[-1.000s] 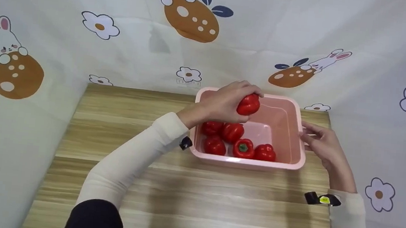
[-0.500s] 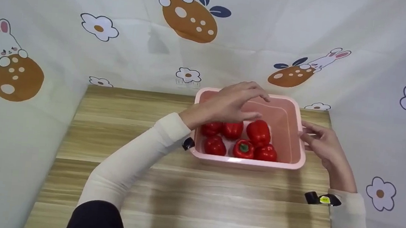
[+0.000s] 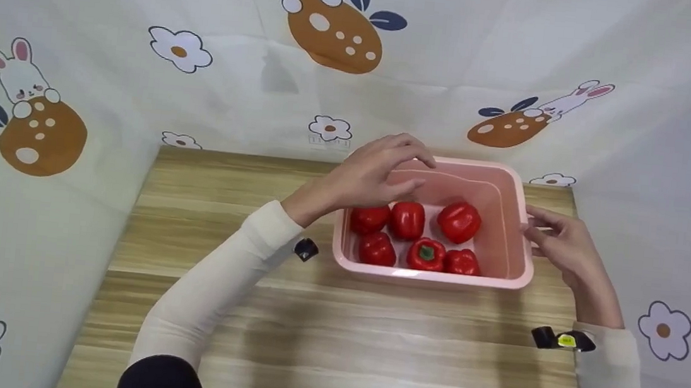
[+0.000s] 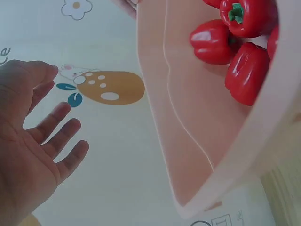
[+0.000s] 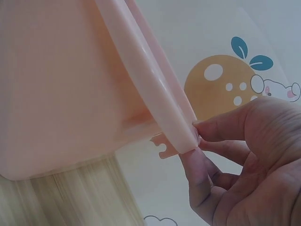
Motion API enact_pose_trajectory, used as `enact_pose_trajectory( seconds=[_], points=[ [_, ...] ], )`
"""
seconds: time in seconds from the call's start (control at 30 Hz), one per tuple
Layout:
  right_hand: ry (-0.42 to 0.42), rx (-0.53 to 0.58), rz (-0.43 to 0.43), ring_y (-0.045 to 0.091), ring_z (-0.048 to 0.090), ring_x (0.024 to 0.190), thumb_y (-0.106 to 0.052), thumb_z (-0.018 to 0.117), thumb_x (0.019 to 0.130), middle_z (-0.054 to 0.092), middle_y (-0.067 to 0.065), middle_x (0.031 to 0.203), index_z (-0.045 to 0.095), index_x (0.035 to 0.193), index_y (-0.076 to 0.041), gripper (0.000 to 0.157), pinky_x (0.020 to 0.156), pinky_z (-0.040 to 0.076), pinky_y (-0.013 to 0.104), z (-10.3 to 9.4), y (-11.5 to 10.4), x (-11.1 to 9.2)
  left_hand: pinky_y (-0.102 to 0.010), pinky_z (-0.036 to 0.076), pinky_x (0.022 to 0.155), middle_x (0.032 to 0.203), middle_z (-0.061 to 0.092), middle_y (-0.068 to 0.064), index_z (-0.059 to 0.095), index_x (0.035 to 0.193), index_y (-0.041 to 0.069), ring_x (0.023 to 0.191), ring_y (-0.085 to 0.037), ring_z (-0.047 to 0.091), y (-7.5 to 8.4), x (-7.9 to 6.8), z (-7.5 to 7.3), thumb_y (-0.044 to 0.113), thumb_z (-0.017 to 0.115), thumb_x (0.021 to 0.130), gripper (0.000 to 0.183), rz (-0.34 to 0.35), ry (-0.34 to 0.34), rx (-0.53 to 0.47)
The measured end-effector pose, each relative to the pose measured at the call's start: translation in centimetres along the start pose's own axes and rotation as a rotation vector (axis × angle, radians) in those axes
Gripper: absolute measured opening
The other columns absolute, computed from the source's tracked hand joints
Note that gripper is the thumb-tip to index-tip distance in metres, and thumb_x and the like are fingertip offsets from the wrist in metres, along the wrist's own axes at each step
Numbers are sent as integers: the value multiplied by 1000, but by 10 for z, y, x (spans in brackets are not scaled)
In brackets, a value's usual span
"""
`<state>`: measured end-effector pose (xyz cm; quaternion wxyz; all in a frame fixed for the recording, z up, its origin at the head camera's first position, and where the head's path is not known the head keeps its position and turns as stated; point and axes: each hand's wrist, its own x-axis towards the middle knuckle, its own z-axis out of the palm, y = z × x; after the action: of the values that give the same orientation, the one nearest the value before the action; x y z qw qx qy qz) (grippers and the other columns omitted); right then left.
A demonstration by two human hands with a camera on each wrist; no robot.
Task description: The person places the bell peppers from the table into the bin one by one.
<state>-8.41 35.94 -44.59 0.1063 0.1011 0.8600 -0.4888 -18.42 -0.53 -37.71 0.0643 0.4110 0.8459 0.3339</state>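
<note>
Several red bell peppers lie inside a pink plastic basin [image 3: 476,281]. One pepper [image 3: 459,222] rests apart at the right; another [image 3: 427,254] shows its green stem at the front. My left hand [image 3: 373,174] hovers over the basin's back left, holding nothing. In the left wrist view its relaxed fingers [image 4: 70,157] are spread beside the basin wall. At the basin's right side, my right hand [image 3: 569,244] pinches the rim between thumb and fingers, seen closely in the right wrist view, where the rim [image 5: 160,89] ends at the fingertips.
The basin stands on a wood-grain table [image 3: 337,345], near its back edge. Pale cloth walls [image 3: 233,107] with rabbit and flower prints enclose the back and both sides. A black strap device [image 3: 306,250] sits at the left wrist, a similar one [image 3: 563,339] at the right.
My left hand let go of a red bell pepper, which now lies in the basin, then drew back leftward. The pepper has settled slightly differently. My right hand keeps its hold on the rim.
</note>
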Motion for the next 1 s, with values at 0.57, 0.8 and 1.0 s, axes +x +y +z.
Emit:
enact_pose_trajectory(
  seconds=[0.57, 0.8, 1.0],
  points=[
    [-18, 9, 30, -4, 67, 91, -15, 59, 107, 61, 20, 128, 47, 157, 0, 54, 78, 65, 25, -3, -3, 3, -43, 48, 118, 138, 66, -4, 72, 130, 17, 133, -21, 60, -27, -55, -18, 28, 68, 104, 29, -15, 149, -29],
    [5, 19, 53, -2, 66, 89, -19, 60, 107, 62, 7, 116, 49, 156, -2, 53, 77, 65, 23, -2, -4, 2, -43, 46, 120, 138, 66, -4, 71, 131, 17, 135, -21, 58, -33, -59, -11, 28, 67, 104, 29, -18, 158, -34],
    [17, 36, 55, -3, 67, 89, -19, 61, 107, 63, 4, 114, 50, 156, -3, 53, 78, 65, 24, 1, 1, 1, -41, 47, 118, 136, 66, -2, 70, 131, 17, 133, -20, 59, -38, -63, -5, 25, 69, 103, 29, -27, 156, -47]
  ],
)
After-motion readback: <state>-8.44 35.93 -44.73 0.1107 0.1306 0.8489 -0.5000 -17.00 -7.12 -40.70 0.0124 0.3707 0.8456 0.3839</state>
